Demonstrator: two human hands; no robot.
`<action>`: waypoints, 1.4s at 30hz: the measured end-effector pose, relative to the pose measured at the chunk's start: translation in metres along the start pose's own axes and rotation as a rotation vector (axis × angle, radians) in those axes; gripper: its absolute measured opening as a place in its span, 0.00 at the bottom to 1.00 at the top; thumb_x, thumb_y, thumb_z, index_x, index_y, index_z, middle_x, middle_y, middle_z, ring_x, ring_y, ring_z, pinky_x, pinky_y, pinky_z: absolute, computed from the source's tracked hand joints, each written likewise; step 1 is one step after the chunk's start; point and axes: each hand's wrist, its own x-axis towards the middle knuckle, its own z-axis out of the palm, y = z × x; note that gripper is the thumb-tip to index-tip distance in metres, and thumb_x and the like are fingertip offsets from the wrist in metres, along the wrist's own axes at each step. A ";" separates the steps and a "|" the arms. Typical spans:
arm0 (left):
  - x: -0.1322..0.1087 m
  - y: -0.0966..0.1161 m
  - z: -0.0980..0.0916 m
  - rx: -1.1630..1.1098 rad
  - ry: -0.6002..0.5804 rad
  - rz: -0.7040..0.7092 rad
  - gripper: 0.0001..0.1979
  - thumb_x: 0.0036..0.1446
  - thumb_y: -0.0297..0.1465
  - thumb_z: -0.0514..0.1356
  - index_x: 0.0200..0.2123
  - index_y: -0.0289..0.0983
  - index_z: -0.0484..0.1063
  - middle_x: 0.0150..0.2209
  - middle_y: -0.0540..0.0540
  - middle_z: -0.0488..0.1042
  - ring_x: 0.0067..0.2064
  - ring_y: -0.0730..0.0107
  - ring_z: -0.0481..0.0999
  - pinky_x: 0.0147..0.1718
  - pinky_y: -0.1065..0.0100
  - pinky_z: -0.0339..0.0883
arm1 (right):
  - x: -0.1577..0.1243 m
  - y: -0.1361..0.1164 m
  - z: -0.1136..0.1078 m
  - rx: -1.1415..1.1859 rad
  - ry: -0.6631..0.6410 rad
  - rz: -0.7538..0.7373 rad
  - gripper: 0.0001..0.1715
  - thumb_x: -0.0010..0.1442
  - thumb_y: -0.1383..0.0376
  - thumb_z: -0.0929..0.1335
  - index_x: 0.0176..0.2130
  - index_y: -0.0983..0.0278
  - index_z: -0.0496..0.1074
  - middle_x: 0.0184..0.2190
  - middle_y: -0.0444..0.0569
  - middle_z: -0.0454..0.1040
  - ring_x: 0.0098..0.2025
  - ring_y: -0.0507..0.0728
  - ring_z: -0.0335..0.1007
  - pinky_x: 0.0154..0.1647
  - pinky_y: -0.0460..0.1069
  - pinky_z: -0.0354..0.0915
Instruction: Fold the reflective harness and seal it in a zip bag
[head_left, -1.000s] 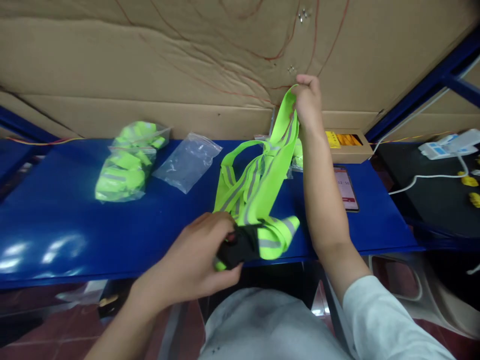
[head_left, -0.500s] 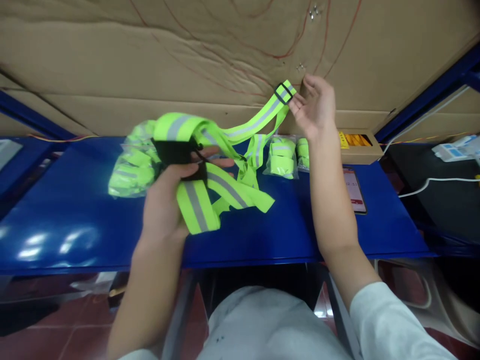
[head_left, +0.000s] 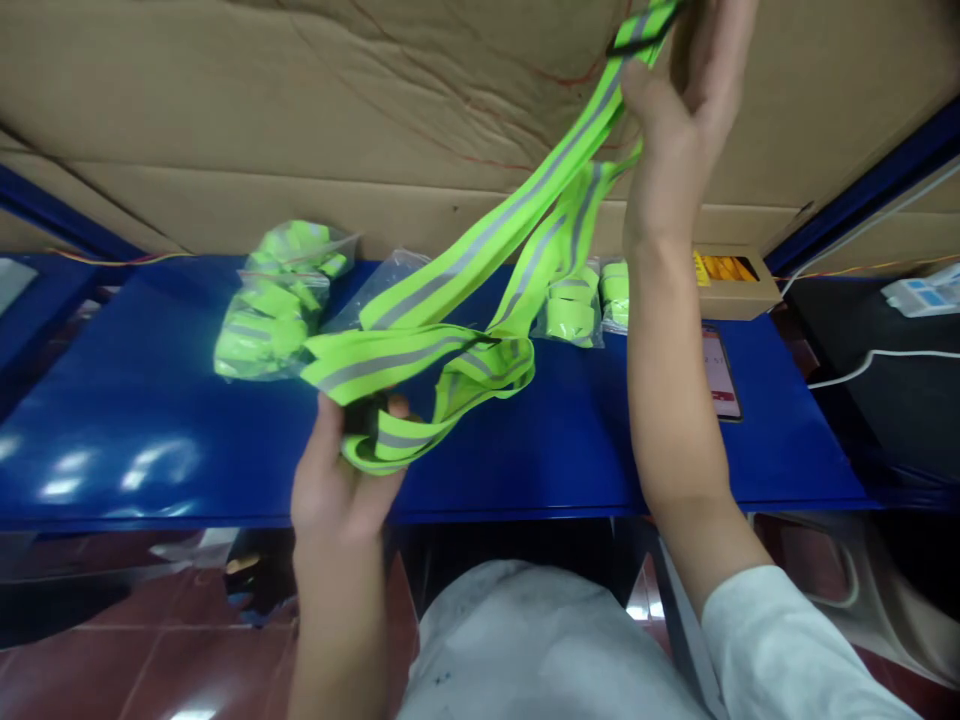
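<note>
A neon-yellow reflective harness (head_left: 480,258) of straps with grey stripes is stretched slantwise above the table. My left hand (head_left: 337,485), low and left of centre, is closed around its lower end, gripping a black piece (head_left: 366,415) and the straps looped beside it. High at the upper right, my right hand (head_left: 679,140) holds the other end, its thumb against the strap just below a black slider buckle (head_left: 637,46). Some of its fingers are hidden behind the webbing. Between the hands, loose strap loops hang and cross.
Bagged neon straps (head_left: 266,325) are piled at the left on the blue table (head_left: 187,460). More bagged rolls (head_left: 571,305) lie at the back, near a cardboard box (head_left: 739,285) and a phone-like screen (head_left: 721,375). A cardboard wall (head_left: 225,120) closes off the back.
My right hand has risen up and to the right, drawing the straps longer and tauter. My left hand has moved slightly lower and turned, and the black piece is now mostly covered.
</note>
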 end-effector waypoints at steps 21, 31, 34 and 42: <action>-0.011 -0.039 -0.041 0.357 0.305 0.102 0.20 0.55 0.42 0.75 0.45 0.35 0.83 0.46 0.43 0.85 0.44 0.66 0.84 0.42 0.74 0.77 | -0.025 0.033 0.051 -0.091 -0.725 -0.030 0.22 0.64 0.64 0.70 0.57 0.54 0.78 0.59 0.49 0.81 0.62 0.64 0.75 0.68 0.61 0.64; -0.019 -0.028 -0.007 0.061 0.357 0.088 0.21 0.53 0.28 0.75 0.50 0.46 0.80 0.50 0.52 0.84 0.50 0.65 0.84 0.46 0.69 0.80 | -0.083 -0.058 0.075 -0.044 -1.616 -0.237 0.30 0.58 0.54 0.79 0.57 0.62 0.78 0.56 0.51 0.81 0.54 0.63 0.79 0.48 0.50 0.70; -0.022 -0.024 -0.006 0.052 0.341 0.080 0.19 0.53 0.29 0.75 0.49 0.45 0.80 0.49 0.51 0.85 0.50 0.64 0.84 0.46 0.68 0.80 | -0.085 -0.056 0.082 -0.072 -1.569 -0.254 0.15 0.61 0.62 0.76 0.48 0.63 0.79 0.48 0.48 0.83 0.46 0.60 0.78 0.39 0.49 0.66; -0.028 -0.023 -0.006 0.010 0.218 0.037 0.19 0.48 0.24 0.75 0.45 0.43 0.81 0.35 0.53 0.82 0.37 0.71 0.81 0.42 0.71 0.79 | -0.046 -0.025 0.052 0.080 -1.413 -0.100 0.10 0.60 0.66 0.73 0.44 0.60 0.75 0.38 0.42 0.80 0.38 0.55 0.74 0.34 0.48 0.62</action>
